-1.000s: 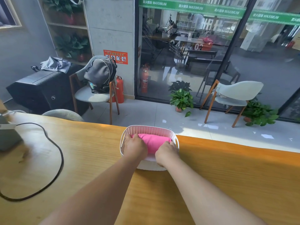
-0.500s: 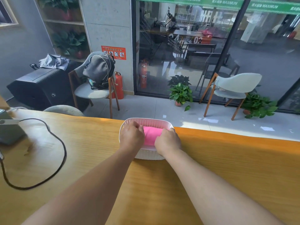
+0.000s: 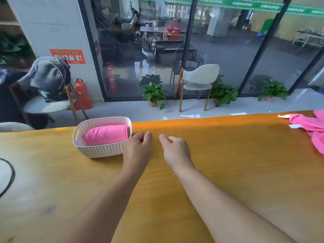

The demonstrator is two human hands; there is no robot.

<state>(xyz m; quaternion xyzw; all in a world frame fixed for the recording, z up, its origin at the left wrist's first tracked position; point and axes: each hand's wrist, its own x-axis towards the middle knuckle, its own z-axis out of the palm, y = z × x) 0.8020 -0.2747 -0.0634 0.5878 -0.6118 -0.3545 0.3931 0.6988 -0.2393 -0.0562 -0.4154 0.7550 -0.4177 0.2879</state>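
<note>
From the head view, our left hand (image 3: 138,148) hovers over the wooden table (image 3: 228,163) just beside the right wall of the white woven basket (image 3: 100,149). Its fingers are loosely curled and hold nothing; we cannot tell whether they brush the basket. Our right hand (image 3: 176,149) sits near the left one, a little apart from it, with its fingers also relaxed, slightly bent and empty. The rolled pink cloth (image 3: 107,135) lies inside the basket, on its side, filling most of it from wall to wall. The basket stands near the far edge of the table. At the right end of the table a loose pink garment (image 3: 313,127) lies spread, well apart from both hands. A black cable (image 3: 10,174) curves across the table's left end. Beyond the table we see a chair (image 3: 47,105) bearing a grey backpack (image 3: 50,76), a red fire extinguisher (image 3: 82,93) and a potted plant (image 3: 154,92) by the glass wall.
</note>
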